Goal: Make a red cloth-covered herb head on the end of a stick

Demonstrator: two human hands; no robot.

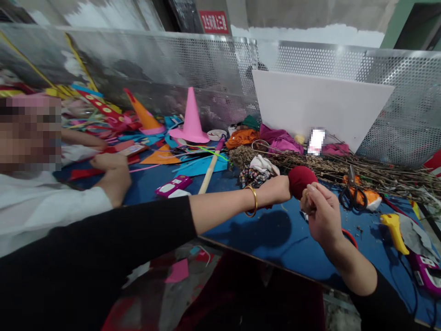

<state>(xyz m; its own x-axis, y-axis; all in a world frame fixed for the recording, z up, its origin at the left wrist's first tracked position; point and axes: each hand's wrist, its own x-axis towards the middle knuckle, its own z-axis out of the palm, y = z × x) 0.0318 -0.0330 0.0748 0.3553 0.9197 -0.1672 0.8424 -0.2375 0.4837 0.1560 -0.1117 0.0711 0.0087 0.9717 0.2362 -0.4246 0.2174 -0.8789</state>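
A dark red, rounded, cloth-like bundle [302, 179] is held up over the blue table. My left hand [278, 191], with a gold bangle at its wrist, is closed round the bundle's left side. Close against the bundle's lower right, the fingers of my right hand [323, 214] are pinched together. What they hold, if anything, is too small to make out. Some dark red material shows beneath my left wrist. Behind my left hand lies a floral and white cloth [260, 171].
Black scissors [352, 195] and a yellow glue gun [394, 232] lie to the right. Dry stalks [330, 168] run along the back below a white board [320, 105]. A pink cone hat [191, 119] and coloured scraps fill the left, where another person's arm [112, 174] rests.
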